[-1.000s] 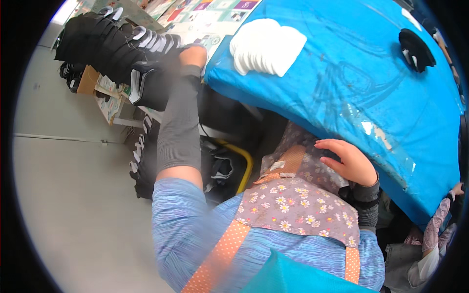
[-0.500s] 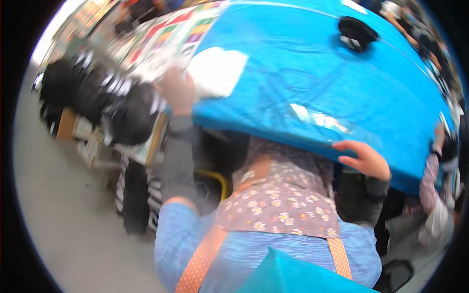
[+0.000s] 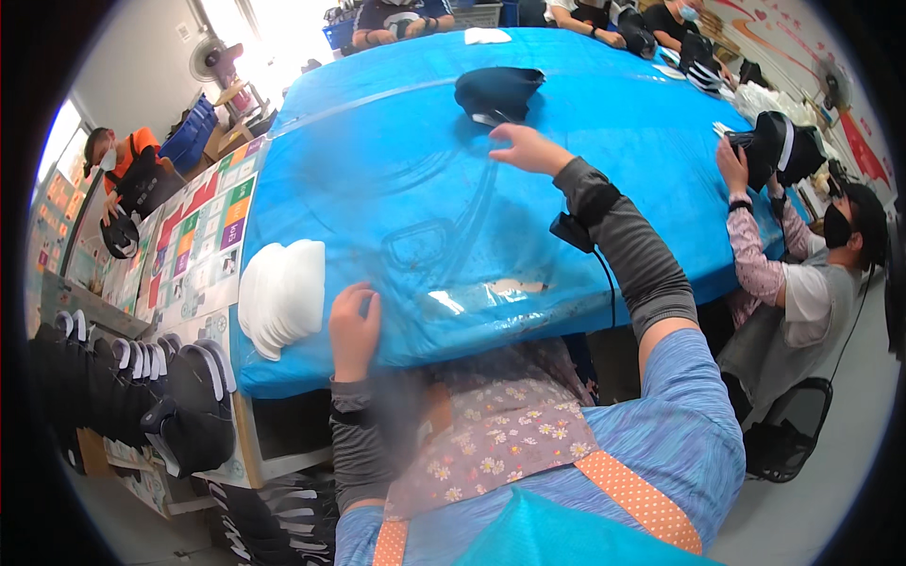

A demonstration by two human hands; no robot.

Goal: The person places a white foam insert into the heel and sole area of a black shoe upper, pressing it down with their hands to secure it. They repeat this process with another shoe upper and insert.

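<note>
My right hand (image 3: pixel 530 151) is stretched across the blue-covered table (image 3: pixel 406 208), its fingers apart. Just beyond its fingertips lies a black cap-shaped fabric piece (image 3: pixel 498 92) with a small white patch at its near edge; I cannot tell whether they touch. My left hand (image 3: pixel 354 332) is over the table's near edge, fingers loosely bent, with nothing visible in them. To its left, a fanned stack of white pads (image 3: pixel 281 297) lies on the blue cover, apart from the hand.
Black pieces with white strips (image 3: pixel 193 406) crowd the left side table. A co-worker (image 3: pixel 802 264) at the right handles a black piece (image 3: pixel 788 151). Other people sit along the far side. One person in orange (image 3: pixel 137 160) works at the left. A dark cable (image 3: pixel 609 274) hangs by my right forearm.
My right hand has gone from the near table edge out to the black piece. My left hand has come away from the white pads. The view has swung, showing more of the room.
</note>
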